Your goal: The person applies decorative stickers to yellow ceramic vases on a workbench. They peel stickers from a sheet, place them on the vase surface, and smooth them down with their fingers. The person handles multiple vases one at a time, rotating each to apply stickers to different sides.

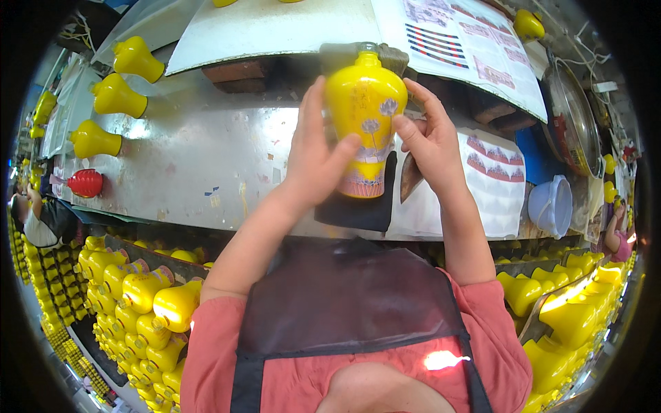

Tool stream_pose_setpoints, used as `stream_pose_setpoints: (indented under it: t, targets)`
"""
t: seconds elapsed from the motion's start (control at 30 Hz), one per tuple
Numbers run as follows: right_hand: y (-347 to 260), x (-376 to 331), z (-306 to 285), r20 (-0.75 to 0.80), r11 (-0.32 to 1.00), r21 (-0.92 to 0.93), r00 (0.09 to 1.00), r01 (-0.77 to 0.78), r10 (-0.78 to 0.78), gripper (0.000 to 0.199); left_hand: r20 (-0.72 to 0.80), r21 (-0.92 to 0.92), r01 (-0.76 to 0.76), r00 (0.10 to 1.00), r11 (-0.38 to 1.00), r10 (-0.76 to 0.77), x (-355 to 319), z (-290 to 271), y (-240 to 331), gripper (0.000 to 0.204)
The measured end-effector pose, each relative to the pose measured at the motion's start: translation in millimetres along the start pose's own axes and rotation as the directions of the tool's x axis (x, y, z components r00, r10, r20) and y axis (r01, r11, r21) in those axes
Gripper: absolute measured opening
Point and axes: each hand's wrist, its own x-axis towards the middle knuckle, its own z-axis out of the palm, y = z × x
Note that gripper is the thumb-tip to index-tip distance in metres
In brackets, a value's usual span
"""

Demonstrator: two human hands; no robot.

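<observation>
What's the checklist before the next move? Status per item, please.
1. Left hand on the yellow bottle: ok, at its left side, thumb across the front.
2. Right hand on the bottle: ok, at its right side, thumb beside the flower decals.
3. Bottle neck pointing away from the body: ok.
4. Decal edges fully stuck down: cannot tell, too small.
5. Bottle base resting on the black pad: cannot tell; they overlap in view, contact hidden.
6. Red ribbed container clear of both hands: ok, far left.
</observation>
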Motion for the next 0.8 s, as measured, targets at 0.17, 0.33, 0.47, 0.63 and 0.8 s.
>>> stream_pose_setpoints:
  t: [0.17, 0.33, 0.47, 0.63, 0.8]
  targets:
    - [-7.7, 12.7, 4.6, 0.018, 0.999, 0.002, 0.999, 0.036, -0.036, 0.067, 0.036, 0.309, -0.218, 0.975, 0.926, 0.218, 11.6, -2.9, 1.1, 0.081]
    - [-9.5, 15.3, 10.6, 0.022, 0.996, -0.086, 0.999, 0.032, -0.03, 0.065, 0.043, 0.412, -0.245, 0.967, 0.878, 0.25, 16.3, 6.4, 5.7, 0.074]
    - [-8.8, 15.5, 13.3, 0.014, 0.997, -0.048, 0.999, 0.053, -0.053, 0.063, 0.03, 0.42, -0.254, 0.963, 0.871, 0.266, 17.5, 8.4, 3.0, 0.074]
    - [-8.8, 16.5, 14.9, -0.025, 1.0, -0.018, 1.0, 0.008, -0.008, 0.068, 0.028, 0.418, -0.24, 0.967, 0.876, 0.251, 16.1, 10.5, 1.6, 0.075]
    - [-11.5, 16.6, 15.0, -0.021, 1.0, -0.021, 1.0, -0.002, 0.002, 0.069, 0.033, 0.43, -0.238, 0.968, 0.871, 0.249, 15.7, 11.6, 2.3, 0.079]
